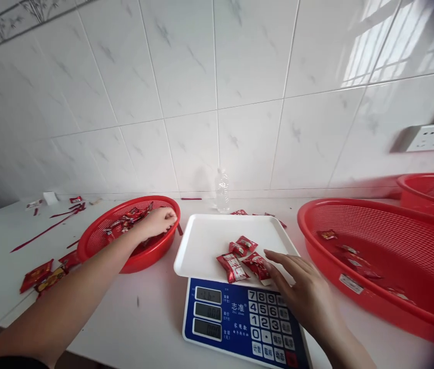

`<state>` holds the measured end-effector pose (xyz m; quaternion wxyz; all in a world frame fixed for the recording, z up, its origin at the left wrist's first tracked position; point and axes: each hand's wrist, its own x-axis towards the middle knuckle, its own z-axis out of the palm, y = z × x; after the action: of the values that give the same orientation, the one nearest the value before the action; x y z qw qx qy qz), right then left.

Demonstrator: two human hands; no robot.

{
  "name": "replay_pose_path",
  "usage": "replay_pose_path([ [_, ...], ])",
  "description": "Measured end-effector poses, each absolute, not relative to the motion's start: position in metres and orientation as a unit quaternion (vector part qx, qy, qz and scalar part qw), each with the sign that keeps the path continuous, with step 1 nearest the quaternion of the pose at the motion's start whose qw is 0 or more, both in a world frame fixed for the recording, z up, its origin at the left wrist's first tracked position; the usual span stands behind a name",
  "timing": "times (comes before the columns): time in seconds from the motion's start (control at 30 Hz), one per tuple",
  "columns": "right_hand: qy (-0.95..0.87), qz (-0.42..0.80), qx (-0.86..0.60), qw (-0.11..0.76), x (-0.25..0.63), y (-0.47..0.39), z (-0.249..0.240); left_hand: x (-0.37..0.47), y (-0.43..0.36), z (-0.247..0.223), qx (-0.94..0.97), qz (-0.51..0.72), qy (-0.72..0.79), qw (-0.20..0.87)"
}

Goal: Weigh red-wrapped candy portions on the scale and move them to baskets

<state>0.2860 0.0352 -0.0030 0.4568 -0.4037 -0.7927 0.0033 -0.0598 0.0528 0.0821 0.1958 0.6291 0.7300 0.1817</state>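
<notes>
My left hand [159, 223] is over the right side of a round red plastic basket [94, 238] with many small red packets [128, 220] in it. Its fingers are curled closed, and whatever they may hold is hidden. On the right, my right hand [297, 282] reaches over the front right corner of a white weighing tray [201, 230], its fingers stretched and apart. The thumb is close to a red wrapped packet [256, 264]; I cannot tell if they touch. Several such packets lie together on the tray. Below is the blue scale keypad panel [240, 323].
At right stands a large red basket [355, 205] with a few packets, and another red basket [428, 184] behind it. A clear plastic bottle [222, 192] stands by the tiled wall. Larger red packages [38, 274] and dark red ribbons [43, 233] lie at left.
</notes>
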Motion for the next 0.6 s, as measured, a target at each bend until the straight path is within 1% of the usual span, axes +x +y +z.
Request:
replay_pose_path([
  [0.1, -0.784, 0.017, -0.409, 0.466, 0.286, 0.036, -0.006, -0.107, 0.042, 0.075, 0.575, 0.090, 0.781, 0.225],
  [0.23, -0.785, 0.021, -0.412, 0.462, 0.288, 0.037, -0.008, -0.132, 0.026, 0.062, 0.543, -0.003, 0.804, 0.244],
  [0.47, -0.785, 0.027, -0.418, 0.456, 0.289, 0.040, -0.011, -0.134, 0.029, 0.050, 0.515, -0.063, 0.787, 0.335],
  [0.53, -0.781, 0.035, -0.423, 0.459, 0.289, 0.040, -0.012, -0.138, 0.032, 0.046, 0.513, -0.064, 0.783, 0.346],
  [0.6, -0.780, 0.039, -0.421, 0.461, 0.289, 0.041, -0.013, -0.142, 0.034, 0.041, 0.522, -0.049, 0.783, 0.335],
])
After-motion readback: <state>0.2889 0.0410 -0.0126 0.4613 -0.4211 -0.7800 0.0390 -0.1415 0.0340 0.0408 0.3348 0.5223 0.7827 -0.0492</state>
